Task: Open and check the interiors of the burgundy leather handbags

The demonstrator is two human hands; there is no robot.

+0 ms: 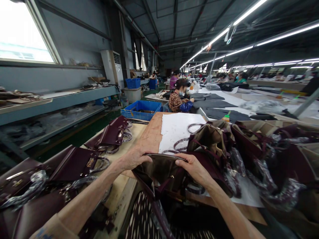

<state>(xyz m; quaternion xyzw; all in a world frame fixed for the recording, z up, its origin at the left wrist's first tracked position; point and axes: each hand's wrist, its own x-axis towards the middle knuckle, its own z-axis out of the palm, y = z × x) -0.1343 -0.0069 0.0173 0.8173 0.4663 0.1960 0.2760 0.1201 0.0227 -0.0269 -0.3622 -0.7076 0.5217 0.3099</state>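
A dark burgundy handbag is held open at the table's near edge, its brown lining and a small metal zip pull showing. My left hand grips the left end of its top rim, thumb on the inside. At the rim's right end, my right hand pinches the edge between thumb and fingers. A plastic-wrapped handle hangs down from the bag's near side. The fingers beyond the rim are partly hidden.
Finished-looking burgundy bags lie at the left. Open bags with wrapped handles crowd the right. White paper covers part of the table. Beyond are a blue crate and a seated person handling dark pieces.
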